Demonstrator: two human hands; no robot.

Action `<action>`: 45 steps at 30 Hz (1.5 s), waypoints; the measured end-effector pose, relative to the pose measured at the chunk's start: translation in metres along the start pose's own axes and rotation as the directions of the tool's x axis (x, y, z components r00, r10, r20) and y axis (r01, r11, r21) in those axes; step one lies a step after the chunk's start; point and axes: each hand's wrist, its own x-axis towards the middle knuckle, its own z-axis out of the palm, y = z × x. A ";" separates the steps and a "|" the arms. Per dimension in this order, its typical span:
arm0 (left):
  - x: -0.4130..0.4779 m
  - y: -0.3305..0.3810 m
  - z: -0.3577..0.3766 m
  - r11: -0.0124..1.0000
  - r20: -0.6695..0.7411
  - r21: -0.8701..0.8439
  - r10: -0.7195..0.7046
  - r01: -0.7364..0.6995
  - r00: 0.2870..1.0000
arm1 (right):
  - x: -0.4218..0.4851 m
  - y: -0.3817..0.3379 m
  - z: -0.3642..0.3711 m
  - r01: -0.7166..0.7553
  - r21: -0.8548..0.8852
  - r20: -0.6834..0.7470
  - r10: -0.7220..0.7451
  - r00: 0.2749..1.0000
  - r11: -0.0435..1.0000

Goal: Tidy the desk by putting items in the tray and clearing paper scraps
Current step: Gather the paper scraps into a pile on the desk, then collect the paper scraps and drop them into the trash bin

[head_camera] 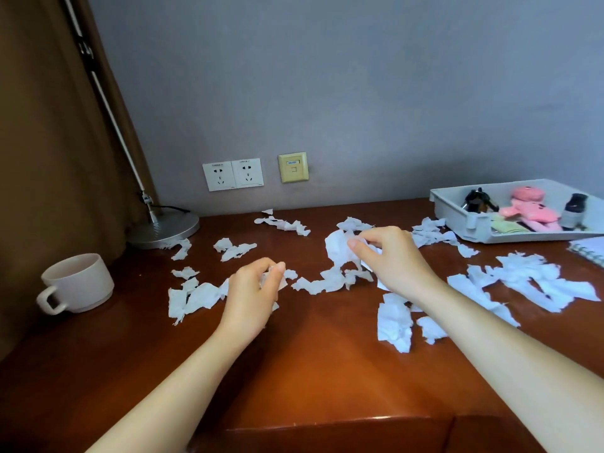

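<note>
my left hand (253, 289) and right hand (389, 256) each pinch scraps (336, 246) to bunch them; tray (457, 214) at two o'clock.

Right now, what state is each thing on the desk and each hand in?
left hand: pinched shut on paper scraps
right hand: closed on a wad of scraps
paper scraps: torn, scattered across the desk
tray: on the desk, holding a pink toy, a dark bottle and keys
mug: upright, contents not visible
notebook: closed, outside the tray
</note>
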 end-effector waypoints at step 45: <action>-0.051 0.191 0.182 0.909 0.377 -0.353 0.355 -0.222 0.855 | -0.124 0.135 -0.177 -0.205 0.121 -0.250 0.230 0.941 0.971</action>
